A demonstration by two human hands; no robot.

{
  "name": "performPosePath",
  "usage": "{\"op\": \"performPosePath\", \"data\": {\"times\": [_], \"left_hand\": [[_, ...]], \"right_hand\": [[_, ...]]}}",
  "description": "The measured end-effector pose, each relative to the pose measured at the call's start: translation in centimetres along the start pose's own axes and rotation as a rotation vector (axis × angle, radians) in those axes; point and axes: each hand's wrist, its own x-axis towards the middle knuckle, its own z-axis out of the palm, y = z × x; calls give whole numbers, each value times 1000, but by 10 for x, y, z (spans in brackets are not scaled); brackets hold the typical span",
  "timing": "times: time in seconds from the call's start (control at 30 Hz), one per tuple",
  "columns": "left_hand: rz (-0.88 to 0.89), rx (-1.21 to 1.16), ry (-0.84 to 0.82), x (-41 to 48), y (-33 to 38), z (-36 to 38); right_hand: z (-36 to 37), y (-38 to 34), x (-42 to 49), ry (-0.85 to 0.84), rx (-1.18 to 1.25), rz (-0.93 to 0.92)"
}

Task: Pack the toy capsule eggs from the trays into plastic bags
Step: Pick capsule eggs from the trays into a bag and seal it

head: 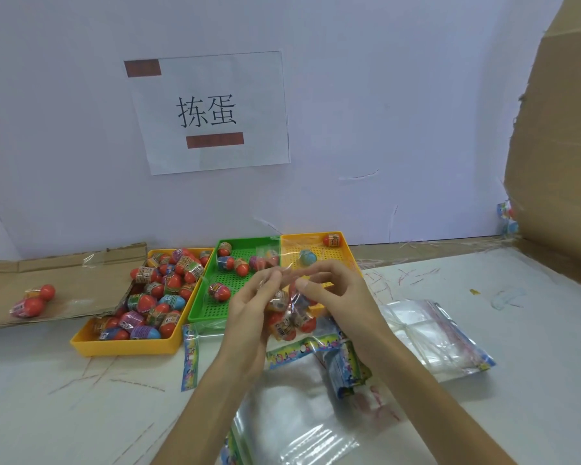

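Just in front of the green tray [198, 315], at its near-right corner, both hands hold one clear plastic bag [291, 317] above the table [47, 397]. The left hand [249, 313] and the right hand [339, 297] each pinch the upper edge of the bag between thumb and fingers [270, 280], with the two sets of fingertips close together at the mouth. The bag hangs below them loaded with toy capsule eggs; at least four show through the film, and the exact number cannot be read. Judged from this grip, the step in hand is closing the mouth of a filled bag. The next move calls for pressing the two lips together along their full width while keeping the load hanging low, so that no egg sits in the seal line. Trays: three. The full yellow tray [125, 347], touching the green tray on its left, holds a pile of upward of twenty eggs, too dense for an exact count. The green tray holds about six, some under clear film. The second yellow tray [316, 235], touching the green tray on its right, holds two: one red egg [332, 239] and one blue egg [307, 257]. Well left of the green tray, two red eggs [31, 302] lie wrapped in film on a cardboard sheet [64, 280]. Empty bags lie in one stack [433, 340] right of the green tray and in a loose group [299, 414] nearer the person.
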Motion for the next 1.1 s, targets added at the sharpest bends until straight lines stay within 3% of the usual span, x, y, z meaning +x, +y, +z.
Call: {"op": "performPosePath", "data": {"times": [0.37, 0.67, 0.8, 0.97, 1.1], "left_hand": [[-57, -41, 44, -2, -1, 4], [-21, 12, 30, -4, -1, 5], [-91, 13, 24, -4, -1, 6], [-323, -7, -203, -5, -2, 3], [-221, 15, -107, -1, -4, 1]], "right_hand": [[-1, 0, 2, 63, -20, -8], [-7, -1, 4, 174, 123, 20], [-10, -3, 4, 199, 187, 22], [-13, -6, 5, 187, 216, 34], [-13, -3, 5, 74, 117, 125]]}}
